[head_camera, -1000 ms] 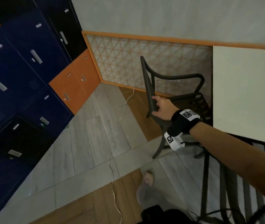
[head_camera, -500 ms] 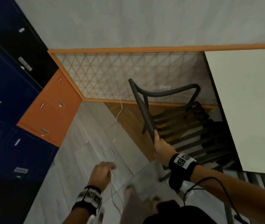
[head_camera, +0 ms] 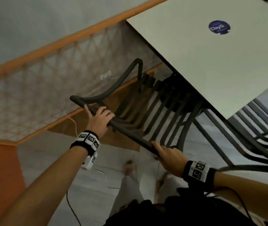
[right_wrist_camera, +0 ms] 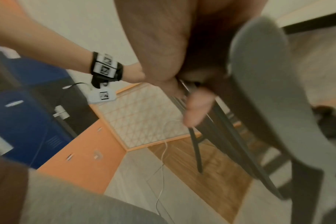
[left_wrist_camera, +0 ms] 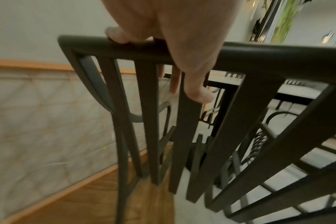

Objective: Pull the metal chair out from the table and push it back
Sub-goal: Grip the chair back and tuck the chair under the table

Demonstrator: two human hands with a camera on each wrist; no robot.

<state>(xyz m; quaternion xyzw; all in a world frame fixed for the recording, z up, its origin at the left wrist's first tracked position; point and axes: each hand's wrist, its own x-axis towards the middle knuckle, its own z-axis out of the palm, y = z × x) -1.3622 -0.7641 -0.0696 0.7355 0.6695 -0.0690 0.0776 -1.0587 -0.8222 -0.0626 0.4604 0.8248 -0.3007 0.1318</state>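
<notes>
Pale square-cornered table [head_camera: 211, 66] on dark legs, with the dark slatted metal chair [head_camera: 154, 110] seat partly under its edge, backrest toward the person. Both hands curl around the chair's top rail: left hand [head_camera: 99, 119] near the rail's left corner, right hand [head_camera: 169, 156] further along.

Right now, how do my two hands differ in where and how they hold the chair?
The left hand grips the chair's top rail near its far corner; the right hand grips the same rail nearer the person. The left thumb lies along the rail; the right thumb points along it too. Both wear marker wristbands.
</notes>
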